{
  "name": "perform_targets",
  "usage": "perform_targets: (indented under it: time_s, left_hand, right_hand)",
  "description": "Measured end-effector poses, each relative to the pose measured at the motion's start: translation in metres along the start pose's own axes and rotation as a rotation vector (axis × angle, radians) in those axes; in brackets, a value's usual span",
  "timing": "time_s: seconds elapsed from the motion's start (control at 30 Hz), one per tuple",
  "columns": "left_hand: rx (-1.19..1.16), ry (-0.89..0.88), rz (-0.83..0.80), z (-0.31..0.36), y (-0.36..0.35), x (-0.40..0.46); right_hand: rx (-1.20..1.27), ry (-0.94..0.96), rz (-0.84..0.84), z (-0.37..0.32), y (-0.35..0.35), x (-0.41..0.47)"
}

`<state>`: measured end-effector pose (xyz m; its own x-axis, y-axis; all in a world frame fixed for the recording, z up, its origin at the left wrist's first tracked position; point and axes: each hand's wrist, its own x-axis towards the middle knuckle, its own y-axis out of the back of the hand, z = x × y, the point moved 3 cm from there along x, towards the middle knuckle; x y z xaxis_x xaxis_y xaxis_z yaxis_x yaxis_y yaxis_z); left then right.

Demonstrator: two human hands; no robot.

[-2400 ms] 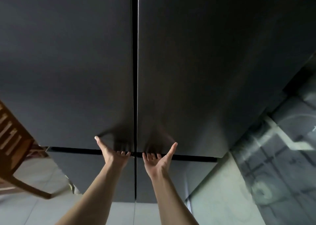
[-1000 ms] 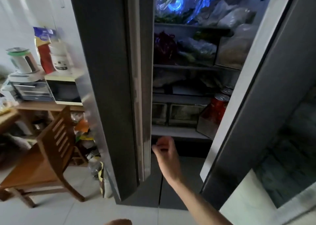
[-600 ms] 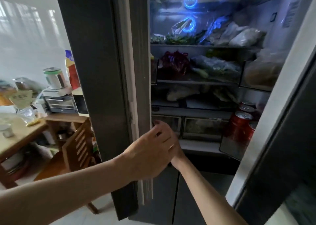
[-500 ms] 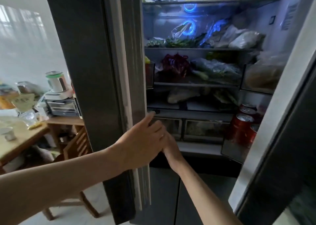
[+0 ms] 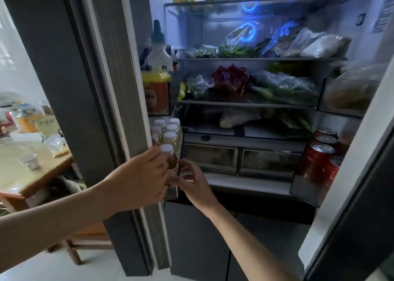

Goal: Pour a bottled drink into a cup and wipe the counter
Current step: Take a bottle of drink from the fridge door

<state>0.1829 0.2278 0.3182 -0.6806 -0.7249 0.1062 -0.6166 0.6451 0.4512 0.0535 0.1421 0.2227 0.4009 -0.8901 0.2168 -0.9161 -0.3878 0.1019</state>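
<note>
The fridge stands open. Several white-capped bottles (image 5: 170,135) of pale drink sit in the left door's lower bin. The front bottle (image 5: 171,162) has a white cap and brown liquid. My left hand (image 5: 138,178) wraps around the inner edge of the left fridge door (image 5: 110,88), its fingertips beside that front bottle's cap. Just right of the bottle's lower part is my right hand (image 5: 191,182), fingers spread and holding nothing. No cup or cloth is in sight.
Red cans (image 5: 319,159) fill the right door's bin. Bagged vegetables (image 5: 255,84) crowd the shelves above two drawers (image 5: 241,157). Sauce bottles (image 5: 157,52) and an orange jar (image 5: 156,93) sit in the upper left door bins. A wooden table (image 5: 25,169) is at the left.
The left door has swung wider, baring its bins and the bottles. My left hand stays on the door's edge. My right hand has risen towards the front bottle.
</note>
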Motion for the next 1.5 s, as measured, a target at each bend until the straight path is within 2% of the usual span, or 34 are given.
perform_targets:
  time_s: [0.17,0.23,0.3,0.37,0.6,0.87,1.07,1.17,1.27,1.33,1.4,1.5]
  left_hand:
    - [-0.036,0.044,0.186,-0.014,-0.012,-0.044]
    - [-0.02,0.063,0.2,-0.019,-0.022,-0.063]
    - [0.015,0.081,0.195,-0.024,-0.034,-0.077]
    - [0.03,0.107,0.173,-0.03,-0.047,-0.094]
    - [0.029,0.138,0.171,-0.049,-0.076,-0.138]
    - [0.047,0.159,0.142,-0.061,-0.086,-0.16]
    - [0.038,0.155,0.193,-0.061,-0.088,-0.161]
    - [0.009,0.172,0.182,-0.062,-0.084,-0.161]
    - [-0.211,0.333,0.271,-0.062,-0.063,-0.16]
    - [-0.541,0.588,0.268,-0.062,-0.042,-0.158]
    - [-0.888,0.861,0.181,-0.062,-0.022,-0.157]
    - [-1.357,1.088,0.147,-0.056,-0.004,-0.154]
  right_hand:
    - [-0.143,0.133,-0.025,-0.018,-0.031,0.0]
    - [-0.346,0.25,-0.009,-0.027,-0.048,0.001]
    - [-0.63,0.474,0.075,-0.038,-0.066,0.009]
    - [-0.752,0.558,0.087,-0.052,-0.087,0.018]
    - [-0.853,0.509,-0.032,-0.069,-0.137,0.048]
    - [-0.859,0.328,-0.097,-0.067,-0.168,0.061]
    - [-0.9,0.323,-0.061,-0.076,-0.169,0.059]
    - [-0.778,0.331,0.018,-0.094,-0.157,0.053]
    - [-0.625,0.443,0.129,-0.119,-0.136,0.038]
    - [-0.541,0.534,0.18,-0.134,-0.123,0.026]
    - [-0.401,0.549,0.163,-0.148,-0.116,0.015]
    - [-0.224,0.504,0.092,-0.166,-0.117,-0.002]
